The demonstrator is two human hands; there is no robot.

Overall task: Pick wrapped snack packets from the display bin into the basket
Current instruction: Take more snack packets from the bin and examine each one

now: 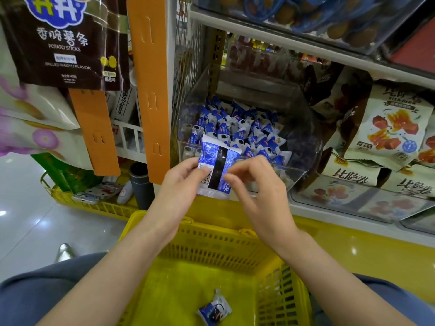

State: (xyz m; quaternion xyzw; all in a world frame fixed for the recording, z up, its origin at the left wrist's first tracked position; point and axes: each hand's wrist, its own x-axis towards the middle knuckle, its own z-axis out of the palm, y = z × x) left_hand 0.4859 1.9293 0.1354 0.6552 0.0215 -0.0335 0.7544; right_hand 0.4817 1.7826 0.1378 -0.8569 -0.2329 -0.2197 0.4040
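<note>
The blue-and-white packet (217, 169) is up between your hands, just in front of the display bin (303, 137) and above the far rim of the basket (219, 236). Your left hand (182, 177) has a grip closed on its left edge; your right hand (256, 182) pinches narrowly at its right edge. One packet in the basket (214, 310) is done; many remain in the bin. Below, the basket is open and roomy, so a straight drop looks clear.
</note>
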